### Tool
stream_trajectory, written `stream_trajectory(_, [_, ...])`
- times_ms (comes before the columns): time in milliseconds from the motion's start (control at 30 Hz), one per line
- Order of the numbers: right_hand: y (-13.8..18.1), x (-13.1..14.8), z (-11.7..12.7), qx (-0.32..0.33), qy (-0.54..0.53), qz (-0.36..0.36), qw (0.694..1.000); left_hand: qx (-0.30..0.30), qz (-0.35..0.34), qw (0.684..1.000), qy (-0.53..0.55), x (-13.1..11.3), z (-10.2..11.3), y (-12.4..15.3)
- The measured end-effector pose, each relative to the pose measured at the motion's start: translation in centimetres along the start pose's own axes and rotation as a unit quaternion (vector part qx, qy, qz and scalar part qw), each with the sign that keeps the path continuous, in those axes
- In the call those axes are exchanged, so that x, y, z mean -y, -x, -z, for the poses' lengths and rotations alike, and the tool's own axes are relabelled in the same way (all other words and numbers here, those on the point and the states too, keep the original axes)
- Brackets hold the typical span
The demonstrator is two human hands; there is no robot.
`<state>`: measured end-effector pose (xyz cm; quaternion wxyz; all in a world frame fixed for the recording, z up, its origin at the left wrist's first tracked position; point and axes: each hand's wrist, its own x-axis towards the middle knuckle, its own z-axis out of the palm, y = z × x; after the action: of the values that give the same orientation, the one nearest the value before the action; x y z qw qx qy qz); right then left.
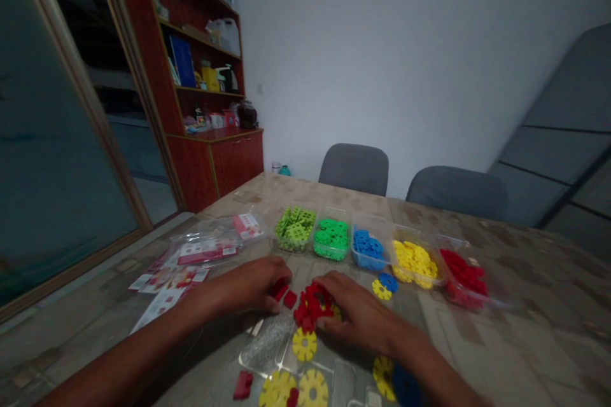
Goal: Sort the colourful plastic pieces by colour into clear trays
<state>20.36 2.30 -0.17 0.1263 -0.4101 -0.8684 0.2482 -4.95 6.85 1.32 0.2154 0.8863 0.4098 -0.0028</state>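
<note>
My left hand [264, 283] is closed, thumb and fingers curled round a red plastic building piece [279, 290] that partly shows. Just right of its fingertips is another small red block [289, 299]. My right hand [351, 308] is curled over the right side of a red cluster of building pieces [310, 306], thumb at its lower edge. Yellow shows beneath that palm. Directly below the cluster lies a yellow notched disc [304, 344]. Nearer me are two larger yellow discs [313, 389] and a loose red piece [243, 385].
Clear tubs line the table's middle: lime pieces [294, 229], green pieces [331, 236], blue pieces [368, 249], yellow pieces [414, 262] and red pieces [464, 276]. Plastic packets and printed sheets [191, 261] lie left. Grey chairs [354, 168] stand behind the table.
</note>
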Motion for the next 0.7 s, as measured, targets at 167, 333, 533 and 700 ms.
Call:
stream_trajectory(167, [-2.0,0.6,-1.3,0.017,0.043,-0.012,0.999,0.011,0.015,1.0,-0.009,-0.1,-0.4,-0.1])
stream_trajectory(333, [-1.9,0.1,-1.7,0.001,0.044,-0.024,0.999,0.01,0.013,1.0,-0.011,-0.1,-0.9,-0.2])
stream_trajectory(533, [0.4,-0.1,-0.9,-0.029,0.036,-0.038,0.998,0.004,0.007,1.0,-0.009,-0.5,-1.2,-0.3])
stream_trajectory(700, [4.5,-2.0,1.8,-0.089,0.011,-0.074,0.993,0.012,0.001,1.0,-0.015,-0.2,-1.8,-0.5])
